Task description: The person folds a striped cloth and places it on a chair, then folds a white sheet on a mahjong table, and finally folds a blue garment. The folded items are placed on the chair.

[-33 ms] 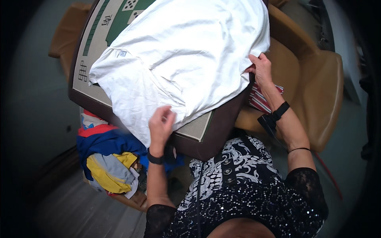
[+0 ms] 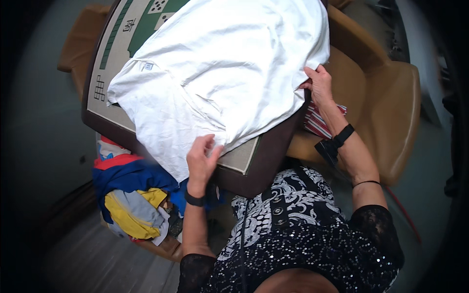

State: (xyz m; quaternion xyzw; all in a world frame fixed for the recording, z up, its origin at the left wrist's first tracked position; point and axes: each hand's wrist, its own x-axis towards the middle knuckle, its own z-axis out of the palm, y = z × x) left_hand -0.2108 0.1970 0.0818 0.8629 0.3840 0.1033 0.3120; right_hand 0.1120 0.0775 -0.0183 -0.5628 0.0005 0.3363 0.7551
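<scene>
A white T-shirt (image 2: 244,63) lies spread over a table with a dark padded rim, wrinkled across its middle. A small light-blue label shows near its left end, and one corner hangs over the near edge. At the right side, my right hand (image 2: 320,85) pinches the shirt's border between thumb and fingers. My left hand (image 2: 202,158) is over the near edge of the cloth, its thumb and fingers apart with nothing between them. Whether its fingertips touch the fabric I cannot tell.
The table (image 2: 234,166) has a beige and green printed top. A heap of colourful clothes (image 2: 132,200) lies on a seat at the lower left. Tan chairs (image 2: 386,107) stand at the right and far left. Red-striped cloth (image 2: 317,122) rests on the right chair.
My left hand has shifted slightly to the right and its fingers have parted more. My right hand keeps its pinch on the T-shirt; the whole view has moved a little.
</scene>
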